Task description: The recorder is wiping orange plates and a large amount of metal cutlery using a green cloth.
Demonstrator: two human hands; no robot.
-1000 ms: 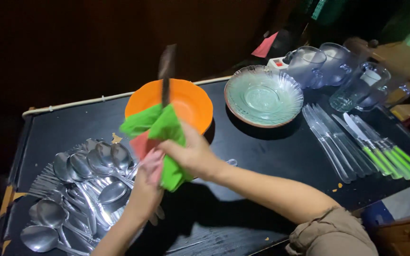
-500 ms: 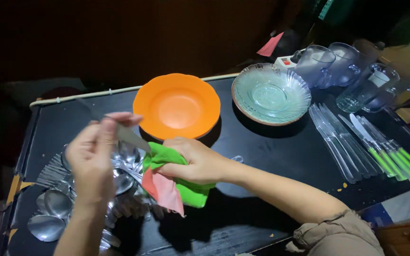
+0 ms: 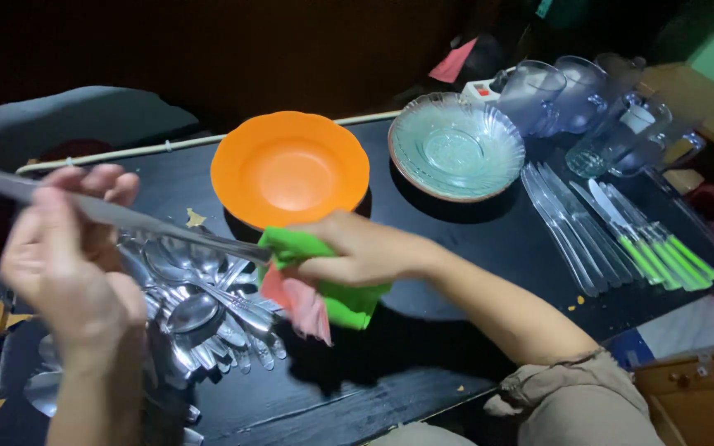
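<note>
My left hand (image 3: pixel 68 256) is raised at the left and grips a long metal table knife (image 3: pixel 126 219) that runs from the far left edge to the cloth. My right hand (image 3: pixel 357 248) pinches a green and pink cloth (image 3: pixel 324 289) around the knife's right end, just below the orange bowl (image 3: pixel 291 169). Under both hands lies a pile of metal spoons and forks (image 3: pixel 200 314) on the black table (image 3: pixel 473 256).
A clear glass ribbed dish (image 3: pixel 456 144) sits right of the orange bowl. Glass mugs (image 3: pixel 588 107) stand at the back right. A row of clear knives (image 3: pixel 568 223) and green-handled knives (image 3: pixel 663 248) lies at the right. A wooden cabinet (image 3: pixel 696 388) is at bottom right.
The knife pointed upward through the cloth a second ago; my left hand has drawn it out leftward and now holds it nearly level. The cloth dropped lower.
</note>
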